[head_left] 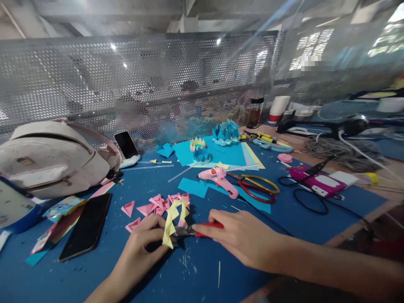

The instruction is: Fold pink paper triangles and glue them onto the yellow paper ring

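Observation:
My left hand (147, 237) is closed on a yellow folded-paper strip (169, 224), whose pointed segments curve upward into an arch with a bit of pink at its right end. My right hand (241, 235) grips red-handled pliers (210, 229). Their metal jaws meet the lower part of the yellow strip, though where exactly they bite is hard to see. Pink folded-paper triangles (156, 205) lie loosely just behind my left hand. Behind my right hand rests a pink glue gun (219, 179), and beside it are scissors (257, 189) with red and yellow handles.
Blue paper sheets (186, 153) at the back carry a yellow paper ring (198, 144) and a blue paper flower (226, 132). A black phone (86, 227) and a pale backpack (57, 155) occupy the left. On the right, a black cable loops by a magenta box (315, 181).

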`<state>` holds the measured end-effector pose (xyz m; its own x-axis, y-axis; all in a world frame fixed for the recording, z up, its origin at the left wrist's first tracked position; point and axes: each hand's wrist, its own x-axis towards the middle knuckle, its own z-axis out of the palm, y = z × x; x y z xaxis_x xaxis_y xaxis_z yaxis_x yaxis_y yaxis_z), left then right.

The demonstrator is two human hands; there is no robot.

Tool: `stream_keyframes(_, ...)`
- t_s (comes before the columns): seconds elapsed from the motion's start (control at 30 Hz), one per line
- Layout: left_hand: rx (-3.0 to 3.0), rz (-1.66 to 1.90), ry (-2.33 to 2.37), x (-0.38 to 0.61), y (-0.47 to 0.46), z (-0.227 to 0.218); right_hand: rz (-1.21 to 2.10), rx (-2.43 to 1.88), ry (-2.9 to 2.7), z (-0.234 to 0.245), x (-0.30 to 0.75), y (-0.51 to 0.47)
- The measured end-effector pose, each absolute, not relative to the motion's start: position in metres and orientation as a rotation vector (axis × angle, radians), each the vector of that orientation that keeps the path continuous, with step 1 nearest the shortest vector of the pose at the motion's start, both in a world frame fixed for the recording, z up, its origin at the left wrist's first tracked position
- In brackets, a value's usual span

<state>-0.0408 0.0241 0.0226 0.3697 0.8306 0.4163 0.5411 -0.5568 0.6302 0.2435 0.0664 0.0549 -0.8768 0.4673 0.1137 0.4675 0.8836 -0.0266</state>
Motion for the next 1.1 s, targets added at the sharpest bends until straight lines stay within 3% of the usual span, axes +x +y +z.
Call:
stream_keyframes(0.13, 2.142, 1.266, 1.211, -0.046, 0.025, 0.032, 0.145, -0.875, -2.811, 0.059, 0.269, 0.073)
stream_keyframes(0.37, 1.907, 1.501, 1.310, -0.055, 0.024, 0.039, 0.105, -1.058, -2.739, 0.053, 0.285, 0.076)
stream_keyframes(0.7, 2.004, 1.609, 1.267, -0.058, 0.018, 0.040, -0.048, -0.957, -2.849, 0.070, 0.218, 0.082)
stream_keyframes(0.9, 1.863, 1.797, 1.288, -0.067, 0.014, 0.054, 0.162, -0.878, -2.855, 0.083, 0.167, 0.104)
stream_keyframes(1.1, 1.693, 1.914, 1.336, -0.081, 0.017, 0.067, 0.106, -0.862, -2.823, 0.083, 0.102, 0.137)
